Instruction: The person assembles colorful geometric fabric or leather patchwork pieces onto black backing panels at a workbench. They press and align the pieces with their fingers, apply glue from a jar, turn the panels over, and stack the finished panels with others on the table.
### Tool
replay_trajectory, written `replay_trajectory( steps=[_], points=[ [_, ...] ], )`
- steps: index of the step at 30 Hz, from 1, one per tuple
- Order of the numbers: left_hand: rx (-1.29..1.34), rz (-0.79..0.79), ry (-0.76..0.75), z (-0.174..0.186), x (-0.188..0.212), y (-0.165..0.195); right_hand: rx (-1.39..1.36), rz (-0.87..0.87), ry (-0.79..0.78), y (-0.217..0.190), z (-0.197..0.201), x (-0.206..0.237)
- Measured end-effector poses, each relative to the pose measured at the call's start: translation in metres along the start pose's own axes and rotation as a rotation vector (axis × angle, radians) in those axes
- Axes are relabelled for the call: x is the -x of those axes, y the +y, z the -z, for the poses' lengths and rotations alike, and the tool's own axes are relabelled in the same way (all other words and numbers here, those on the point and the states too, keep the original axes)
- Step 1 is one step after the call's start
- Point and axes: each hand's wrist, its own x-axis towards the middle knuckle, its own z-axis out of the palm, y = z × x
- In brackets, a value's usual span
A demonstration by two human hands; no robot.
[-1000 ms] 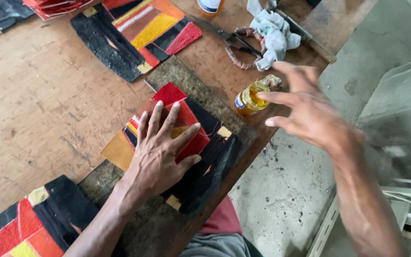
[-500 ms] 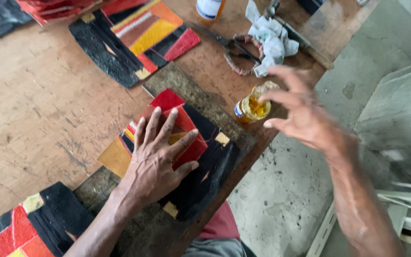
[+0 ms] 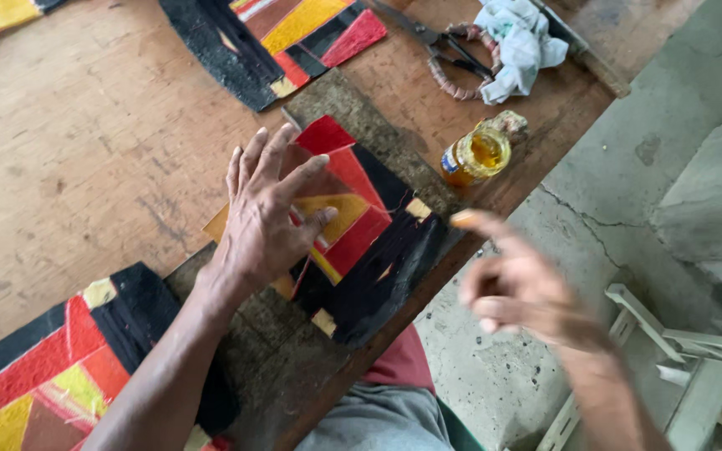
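Patchwork panel flat under left hand — grip open; right hand blurred, empty, just beside.

Soft, even daylight fills the scene, brightest on the concrete floor toward three o'clock. Shadows are faint. The right hand is smeared by motion blur; the left hand stays sharp. No glare.

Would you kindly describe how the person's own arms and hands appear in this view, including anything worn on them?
Both arms are bare as far as the frame shows, with no sleeves in view. The left hand has no glove, ring or watch visible, and its forearm looks lean and sinewy. The right hand is motion-blurred, also ungloved; a yellowish smear shows at the tip of one finger. No wristbands or markings can be made out.
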Motion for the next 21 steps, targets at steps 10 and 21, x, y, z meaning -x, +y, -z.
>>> replay_trajectory(
  steps=[10,21],
  points=[
    [0.012,-0.126,0.052,-0.009,0.008,-0.002,0.217,-0.53,-0.142,0.039,-0.057,-0.004],
    [0.104,-0.225,-0.1,-0.012,-0.005,-0.001,0.607,-0.604,-0.255,0.027,-0.109,-0.011]
  ],
)
